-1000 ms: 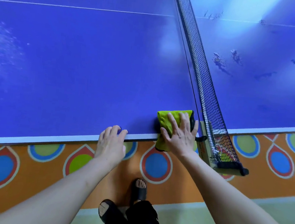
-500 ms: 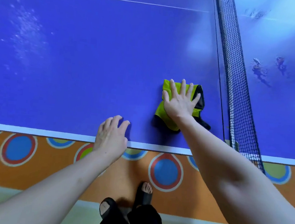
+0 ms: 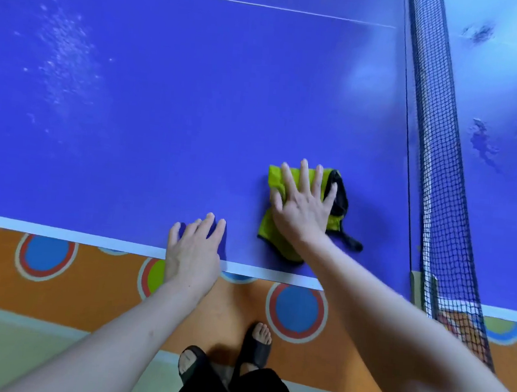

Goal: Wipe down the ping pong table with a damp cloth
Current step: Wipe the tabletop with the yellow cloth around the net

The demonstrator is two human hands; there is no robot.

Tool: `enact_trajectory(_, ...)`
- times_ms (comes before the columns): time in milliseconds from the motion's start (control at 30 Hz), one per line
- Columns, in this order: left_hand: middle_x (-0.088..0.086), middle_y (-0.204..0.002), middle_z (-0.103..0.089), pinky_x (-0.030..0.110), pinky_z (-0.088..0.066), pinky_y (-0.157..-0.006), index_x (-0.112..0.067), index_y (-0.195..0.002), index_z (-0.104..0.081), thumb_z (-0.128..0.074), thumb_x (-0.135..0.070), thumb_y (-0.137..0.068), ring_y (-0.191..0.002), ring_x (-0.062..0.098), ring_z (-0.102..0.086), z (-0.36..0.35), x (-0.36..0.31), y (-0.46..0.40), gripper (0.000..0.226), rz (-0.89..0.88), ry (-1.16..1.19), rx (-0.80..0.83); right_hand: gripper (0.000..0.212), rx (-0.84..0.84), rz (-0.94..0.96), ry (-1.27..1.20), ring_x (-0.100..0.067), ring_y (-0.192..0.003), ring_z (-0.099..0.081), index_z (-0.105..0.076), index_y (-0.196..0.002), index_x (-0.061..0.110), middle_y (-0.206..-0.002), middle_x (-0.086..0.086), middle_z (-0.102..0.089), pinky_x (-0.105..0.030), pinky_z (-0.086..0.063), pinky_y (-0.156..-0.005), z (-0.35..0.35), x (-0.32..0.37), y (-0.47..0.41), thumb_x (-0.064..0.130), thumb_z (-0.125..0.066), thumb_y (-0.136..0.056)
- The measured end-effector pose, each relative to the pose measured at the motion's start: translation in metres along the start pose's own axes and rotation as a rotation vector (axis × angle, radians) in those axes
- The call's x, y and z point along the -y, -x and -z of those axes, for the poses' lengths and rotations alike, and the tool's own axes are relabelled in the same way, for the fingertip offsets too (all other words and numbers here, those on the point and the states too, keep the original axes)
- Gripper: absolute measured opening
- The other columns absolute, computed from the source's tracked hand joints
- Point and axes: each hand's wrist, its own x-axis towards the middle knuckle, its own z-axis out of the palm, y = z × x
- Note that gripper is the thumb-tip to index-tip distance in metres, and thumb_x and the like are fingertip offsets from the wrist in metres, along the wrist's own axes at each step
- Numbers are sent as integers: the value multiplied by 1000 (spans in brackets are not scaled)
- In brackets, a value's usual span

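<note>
Pressing flat with spread fingers, the right hand (image 3: pixel 303 206) pins the green cloth (image 3: pixel 276 178) on the blue table (image 3: pixel 164 109) at centre frame; the left hand (image 3: pixel 194 249) rests open on the table's near edge.

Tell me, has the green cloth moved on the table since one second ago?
Yes. The green cloth under the right hand was overhanging the table's white edge line by the net post; now it lies farther in on the blue surface.

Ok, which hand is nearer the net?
Right. The right hand presses the cloth on the table a short way from the net; the left hand rests at the near edge, farther away.
</note>
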Motion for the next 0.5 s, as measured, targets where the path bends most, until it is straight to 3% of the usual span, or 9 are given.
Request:
enact_trajectory(133,-8,-166,-10,45,-11,-123,-31,-159,-13,-41,-21,-96,-150,14,-18,0,9,0,69,-40,8,36,64,45,-13,-47,-31,-162,2,-24,-163,44,-176,2,-10,-66,2,-125,10,24,-66,64,-24,-102)
enact_trajectory(267,-10,-165,-13,49,-10,-123,-32,-157,-20,-44,-22,-96,-149,12,-19,4,15,0,67,-65,55,51,64,56,34,-41,-29,-163,0,-24,-162,44,-175,2,-14,-62,-2,-126,7,21,-35,64,-25,-102)
enact_trajectory(433,-12,-148,-49,49,-6,-123,-30,-139,-51,-49,-22,-90,-133,9,-44,14,31,2,50,38,181,-73,65,26,138,13,-27,-163,-5,-26,-164,43,-175,2,-18,-61,-5,-127,-12,32,90,65,-31,-102)
enact_trajectory(500,-12,-145,-51,51,-7,-122,-31,-136,-55,-51,-24,-91,-132,10,-44,12,45,6,46,82,162,-84,65,40,137,38,-28,-163,-6,-27,-164,43,-175,2,-18,-62,-7,-127,-20,40,120,63,-33,-102)
